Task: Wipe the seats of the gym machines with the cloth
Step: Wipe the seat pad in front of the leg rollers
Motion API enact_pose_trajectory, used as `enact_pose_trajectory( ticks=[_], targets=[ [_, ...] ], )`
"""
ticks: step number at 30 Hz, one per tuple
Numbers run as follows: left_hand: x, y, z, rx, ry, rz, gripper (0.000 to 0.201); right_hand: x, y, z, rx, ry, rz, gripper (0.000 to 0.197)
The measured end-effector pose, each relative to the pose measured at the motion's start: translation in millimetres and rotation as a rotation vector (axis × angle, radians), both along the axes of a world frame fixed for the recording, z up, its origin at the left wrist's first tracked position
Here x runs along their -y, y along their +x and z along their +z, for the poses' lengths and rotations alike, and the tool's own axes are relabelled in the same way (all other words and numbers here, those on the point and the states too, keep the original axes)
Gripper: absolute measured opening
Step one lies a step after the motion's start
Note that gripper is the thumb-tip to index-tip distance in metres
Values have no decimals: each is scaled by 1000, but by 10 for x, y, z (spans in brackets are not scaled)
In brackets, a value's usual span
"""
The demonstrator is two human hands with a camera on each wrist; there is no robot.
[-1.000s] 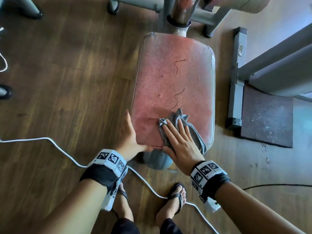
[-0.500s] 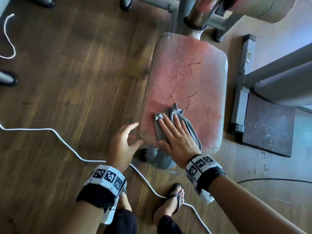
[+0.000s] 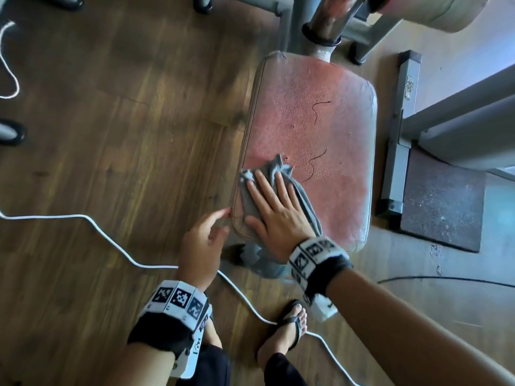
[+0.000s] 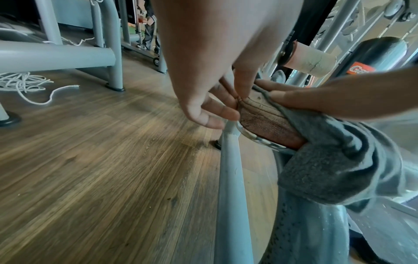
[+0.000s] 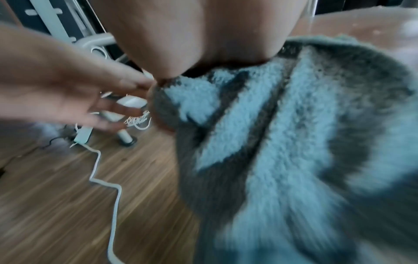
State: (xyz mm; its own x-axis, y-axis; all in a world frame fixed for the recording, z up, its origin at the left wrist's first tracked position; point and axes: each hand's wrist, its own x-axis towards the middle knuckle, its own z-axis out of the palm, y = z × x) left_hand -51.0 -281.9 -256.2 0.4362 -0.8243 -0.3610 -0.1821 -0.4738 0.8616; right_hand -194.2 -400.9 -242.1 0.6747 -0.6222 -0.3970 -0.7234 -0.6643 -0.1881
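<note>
The right hand [image 3: 274, 215] lies flat with its fingers straight on the grey cloth [image 3: 252, 200], pressing it onto the near left corner of the red seat [image 3: 320, 135]; a second ago the cloth sat further toward the middle of the near edge, so the stroke has swept leftward and reached the side seam. The left hand [image 3: 202, 243] has also changed its part: a second ago it was braced against the seat's left side, then it lifted off, and now its fingers are loosely spread with only the fingertips [image 4: 228, 111] touching the corner edge, gripping nothing. Part of the cloth hangs over the front of the seat (the left wrist view shows it drooping past the padding beside the grey frame tube [image 4: 230, 178]). For the task this suggests one pass along the near strip is about done, while the larger far part of the seat, speckled and marked with two thin dark squiggles [image 3: 320, 108], looks not yet wiped. The next stroke probably has to run away from the body toward the metal post [image 3: 328, 23]. A white cable [image 3: 92, 221] trails across the wooden floor [image 3: 125, 135] near the feet, a possible snag.
</note>
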Motion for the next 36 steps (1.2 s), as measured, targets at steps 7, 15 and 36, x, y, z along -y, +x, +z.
enact_pose_trajectory(
  ticks=[7, 15, 36],
  targets=[
    [53, 33, -25, -118, 39, 72, 35, 1044, 515, -95, -24, -76, 46, 71],
    [260, -122, 79, -278, 102, 283, 36, 98, -104, -59, 14, -53, 92, 67],
    [1071, -671, 225, 19, 514, 191, 61, 277, -959, -11, 71, 37, -1, 70]
  ],
)
